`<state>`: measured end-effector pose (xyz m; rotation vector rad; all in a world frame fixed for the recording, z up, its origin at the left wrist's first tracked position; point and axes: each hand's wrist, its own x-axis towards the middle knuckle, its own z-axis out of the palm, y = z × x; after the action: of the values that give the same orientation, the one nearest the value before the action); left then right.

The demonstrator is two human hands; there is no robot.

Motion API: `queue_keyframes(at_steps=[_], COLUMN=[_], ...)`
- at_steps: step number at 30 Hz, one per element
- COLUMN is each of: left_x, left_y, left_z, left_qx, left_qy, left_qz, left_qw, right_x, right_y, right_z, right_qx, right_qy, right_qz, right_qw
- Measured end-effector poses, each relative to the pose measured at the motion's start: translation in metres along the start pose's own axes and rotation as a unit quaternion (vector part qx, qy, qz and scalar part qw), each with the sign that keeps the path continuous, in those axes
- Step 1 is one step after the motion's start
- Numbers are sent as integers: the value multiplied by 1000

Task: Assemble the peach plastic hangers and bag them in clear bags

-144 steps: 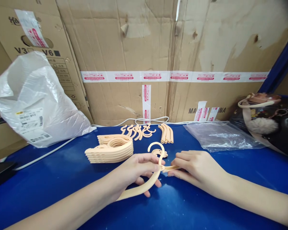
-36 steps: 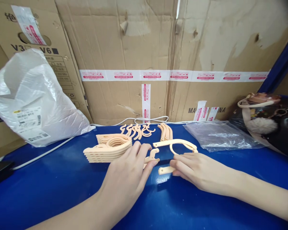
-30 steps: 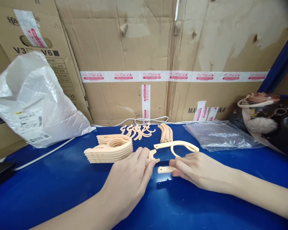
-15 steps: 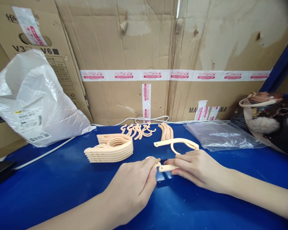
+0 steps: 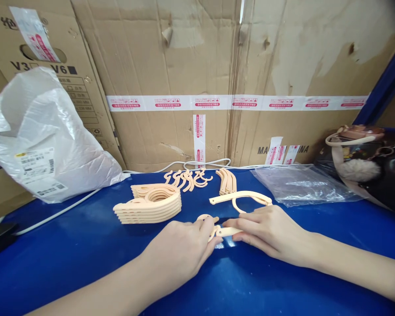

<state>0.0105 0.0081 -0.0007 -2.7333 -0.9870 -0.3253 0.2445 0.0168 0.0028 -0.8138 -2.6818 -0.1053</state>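
Centrally, both hands, left [image 5: 184, 248] and right [image 5: 266, 232], pinch hanger pieces [image 5: 222, 230] joined between their fingertips.

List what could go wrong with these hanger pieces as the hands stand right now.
1. The left hand and right hand pinch a small hook piece and a short arm piece only at the fingertips; either might slip.
2. The loose curved piece lies right behind the right hand and could get knocked.
3. The pile of hangers sits close to the left hand; a nudge could topple it.
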Motion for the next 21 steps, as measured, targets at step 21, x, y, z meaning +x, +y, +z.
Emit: queue_keyframes(at_steps=[21], left_x=[-2], left_y=[-1], left_z=[8], left_qx=[93], left_qy=[133], left_qz=[50], left_qw=[985], right_x=[3], right_y=[-4], right_z=[-5], right_qx=[144], right_qy=[-47], right_qz=[36], right_qw=[988])
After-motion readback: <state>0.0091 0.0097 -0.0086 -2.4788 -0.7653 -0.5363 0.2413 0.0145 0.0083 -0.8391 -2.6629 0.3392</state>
